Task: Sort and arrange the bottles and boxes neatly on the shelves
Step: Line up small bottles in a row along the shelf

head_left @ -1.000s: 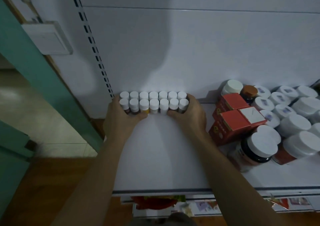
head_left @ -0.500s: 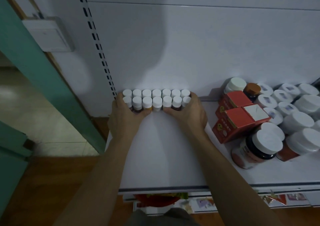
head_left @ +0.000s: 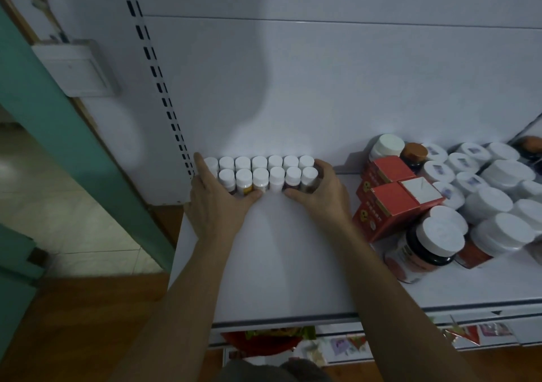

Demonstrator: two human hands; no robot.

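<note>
Bracing small bottles [head_left: 261,173] between left hand [head_left: 217,210] and right hand [head_left: 321,198]

What we see on the white shelf [head_left: 278,264]
We find small bottles [head_left: 259,170] with white caps standing upright in two straight rows at its back left corner. To the right, two red boxes [head_left: 390,194] lie against a crowded cluster of white-lidded jars [head_left: 498,194], and a dark bottle [head_left: 425,249] stands nearest the front edge.
</note>
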